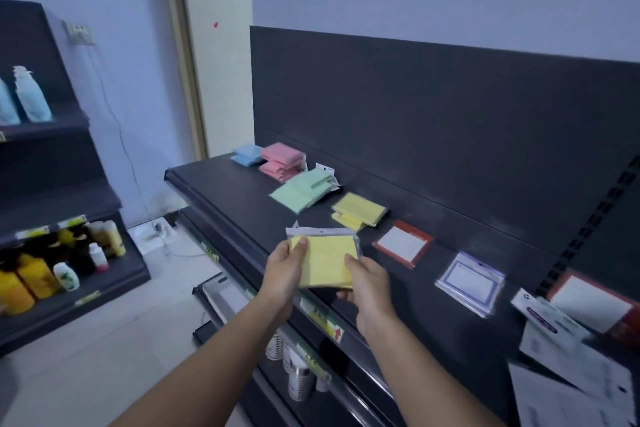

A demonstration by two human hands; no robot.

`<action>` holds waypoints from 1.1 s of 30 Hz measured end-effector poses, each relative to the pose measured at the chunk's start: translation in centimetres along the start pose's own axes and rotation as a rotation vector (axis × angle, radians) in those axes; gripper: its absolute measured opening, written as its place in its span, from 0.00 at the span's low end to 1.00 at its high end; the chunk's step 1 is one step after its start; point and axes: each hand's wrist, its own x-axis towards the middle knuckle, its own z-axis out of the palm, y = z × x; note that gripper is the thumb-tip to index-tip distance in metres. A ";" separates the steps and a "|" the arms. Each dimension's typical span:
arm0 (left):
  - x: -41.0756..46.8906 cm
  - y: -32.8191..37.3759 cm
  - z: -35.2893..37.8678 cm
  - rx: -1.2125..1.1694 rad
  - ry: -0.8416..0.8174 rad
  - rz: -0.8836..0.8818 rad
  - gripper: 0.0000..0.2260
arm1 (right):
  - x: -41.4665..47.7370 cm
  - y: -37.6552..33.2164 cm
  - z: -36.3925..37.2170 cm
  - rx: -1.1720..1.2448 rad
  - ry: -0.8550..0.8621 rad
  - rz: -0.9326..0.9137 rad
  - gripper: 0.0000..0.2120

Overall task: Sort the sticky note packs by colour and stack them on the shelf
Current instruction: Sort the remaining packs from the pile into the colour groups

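Note:
A yellow sticky note pack (327,260) in a clear sleeve is held just above the front of the dark shelf (221,184). My left hand (285,270) grips its left edge, thumb on top. My right hand (367,282) pinches its right edge. Along the back of the shelf lie sorted piles: blue packs (246,154) at the far left, pink packs (282,161) beside them, green packs (301,191), then yellow packs (358,211).
Right of the yellow pile lie a red-framed label pack (403,243), a purple-framed label pack (471,282) and more packets (588,308). Bottles (298,371) stand on the lower shelf. Another rack with bottles (41,274) stands at the left.

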 end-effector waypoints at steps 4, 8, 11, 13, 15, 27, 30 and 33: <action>3.0 -0.2 -1.1 0.054 -0.096 -0.054 0.10 | 1.7 0.3 2.0 0.045 0.088 0.016 0.07; 6.3 -1.0 0.0 0.118 -0.127 -0.015 0.15 | 4.9 0.1 2.6 0.111 0.192 0.011 0.08; 9.4 -1.2 1.2 0.135 -0.088 0.012 0.12 | 7.7 -0.3 2.8 0.095 0.255 -0.037 0.11; 11.6 -1.2 2.2 0.172 -0.087 0.038 0.10 | 10.0 -0.6 2.7 0.065 0.298 -0.079 0.13; 13.8 -0.9 3.3 0.203 -0.105 0.060 0.12 | 12.1 -1.0 2.6 0.041 0.323 -0.117 0.14; 22.9 -1.0 7.6 0.650 -0.178 0.099 0.21 | 20.2 -2.5 2.3 -0.374 0.252 -0.167 0.20; 23.8 -1.0 7.9 0.657 -0.162 0.085 0.20 | 20.7 -2.8 1.8 -0.417 0.274 -0.195 0.19; 23.6 -0.6 8.2 0.642 -0.174 0.184 0.14 | 20.5 -2.4 1.1 -0.418 0.332 -0.179 0.18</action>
